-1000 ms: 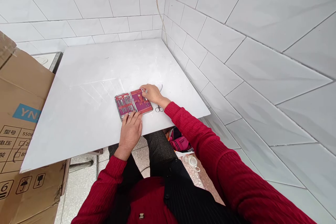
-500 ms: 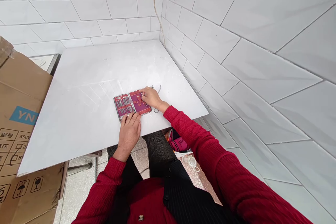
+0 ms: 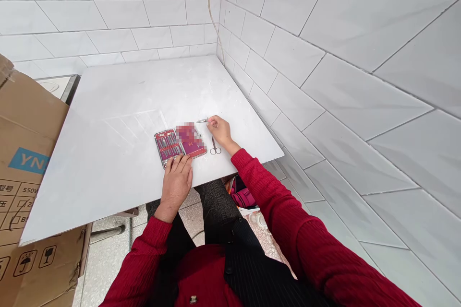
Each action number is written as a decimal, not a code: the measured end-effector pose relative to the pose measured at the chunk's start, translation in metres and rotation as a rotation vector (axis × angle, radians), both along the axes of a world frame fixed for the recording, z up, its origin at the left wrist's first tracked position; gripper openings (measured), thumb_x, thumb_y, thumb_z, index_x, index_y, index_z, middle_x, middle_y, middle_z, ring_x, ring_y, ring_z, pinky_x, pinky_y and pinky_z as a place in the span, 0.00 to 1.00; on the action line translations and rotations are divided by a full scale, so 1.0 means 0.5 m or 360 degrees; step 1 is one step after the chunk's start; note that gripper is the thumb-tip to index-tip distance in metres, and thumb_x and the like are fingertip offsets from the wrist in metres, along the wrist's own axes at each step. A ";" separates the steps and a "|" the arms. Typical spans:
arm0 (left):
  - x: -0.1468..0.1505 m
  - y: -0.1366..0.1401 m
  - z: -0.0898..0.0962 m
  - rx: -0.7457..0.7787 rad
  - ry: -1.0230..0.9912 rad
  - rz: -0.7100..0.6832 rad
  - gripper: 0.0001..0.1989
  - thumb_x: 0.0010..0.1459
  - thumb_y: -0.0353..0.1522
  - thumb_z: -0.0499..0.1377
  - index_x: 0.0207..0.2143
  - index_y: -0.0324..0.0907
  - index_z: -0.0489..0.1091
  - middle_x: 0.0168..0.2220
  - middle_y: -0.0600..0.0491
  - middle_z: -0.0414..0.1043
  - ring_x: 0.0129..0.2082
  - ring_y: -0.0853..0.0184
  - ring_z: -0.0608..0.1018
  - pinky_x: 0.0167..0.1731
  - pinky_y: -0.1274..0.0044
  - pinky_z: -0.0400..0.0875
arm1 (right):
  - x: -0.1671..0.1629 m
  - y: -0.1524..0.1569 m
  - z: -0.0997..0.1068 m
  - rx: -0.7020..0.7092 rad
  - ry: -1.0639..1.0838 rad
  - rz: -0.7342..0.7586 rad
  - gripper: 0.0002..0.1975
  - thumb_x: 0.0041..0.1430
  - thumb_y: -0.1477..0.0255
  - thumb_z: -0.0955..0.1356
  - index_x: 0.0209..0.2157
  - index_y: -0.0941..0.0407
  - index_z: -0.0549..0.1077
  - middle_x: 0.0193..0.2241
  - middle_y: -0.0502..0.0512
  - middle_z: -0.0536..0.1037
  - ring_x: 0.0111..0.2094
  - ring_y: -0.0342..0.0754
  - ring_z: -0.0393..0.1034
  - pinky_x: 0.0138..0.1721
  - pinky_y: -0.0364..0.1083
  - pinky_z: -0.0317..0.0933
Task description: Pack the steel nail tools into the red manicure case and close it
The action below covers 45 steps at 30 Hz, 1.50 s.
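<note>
Scissors (image 3: 214,146), one pair, one open case (image 3: 199,151), one tool (image 3: 202,121) at right hand (image 3: 220,130)

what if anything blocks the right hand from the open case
Nothing visible blocks the right hand from the open case; a small metal tool at the hand points toward the case's far corner, and the scissors lie nearer the person.

Open case (image 3: 181,145): right half pixelated, contents unreadable; near edge partly under left hand (image 3: 177,178); slotted tools (image 3: 167,146) too small to identify. Silver tool (image 3: 202,120): grip by right hand (image 3: 220,130) unclear. Carton (image 3: 25,127) beyond left edge of counter (image 3: 115,168): cropped by picture's edge.
</note>
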<state>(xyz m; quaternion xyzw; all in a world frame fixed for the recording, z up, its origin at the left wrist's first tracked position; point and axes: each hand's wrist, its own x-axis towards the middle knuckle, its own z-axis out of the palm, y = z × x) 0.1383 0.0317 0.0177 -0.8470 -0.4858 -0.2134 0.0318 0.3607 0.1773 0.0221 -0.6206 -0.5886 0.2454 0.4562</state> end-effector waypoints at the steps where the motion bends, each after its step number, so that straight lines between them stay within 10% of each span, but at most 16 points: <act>1: 0.000 0.000 0.000 0.0012 0.0003 0.0000 0.21 0.72 0.31 0.48 0.60 0.39 0.73 0.62 0.44 0.75 0.64 0.51 0.73 0.68 0.54 0.59 | 0.015 -0.001 0.002 -0.0037 -0.0058 -0.0089 0.06 0.62 0.71 0.68 0.40 0.54 0.76 0.33 0.48 0.77 0.34 0.46 0.71 0.40 0.45 0.64; 13: 0.001 -0.001 0.002 -0.0004 -0.0044 0.0001 0.22 0.72 0.31 0.47 0.61 0.40 0.72 0.62 0.43 0.75 0.64 0.51 0.73 0.68 0.53 0.60 | 0.040 -0.007 0.025 -0.0477 -0.0834 -0.0303 0.09 0.66 0.64 0.70 0.38 0.55 0.76 0.39 0.63 0.83 0.40 0.56 0.77 0.39 0.48 0.61; 45: -0.003 -0.003 0.011 -0.0009 -0.0087 -0.0009 0.20 0.71 0.31 0.48 0.58 0.41 0.73 0.65 0.42 0.70 0.68 0.52 0.68 0.69 0.54 0.59 | 0.050 0.008 0.009 -0.0266 -0.0579 -0.0425 0.09 0.62 0.74 0.63 0.34 0.56 0.76 0.31 0.54 0.81 0.34 0.50 0.72 0.37 0.46 0.58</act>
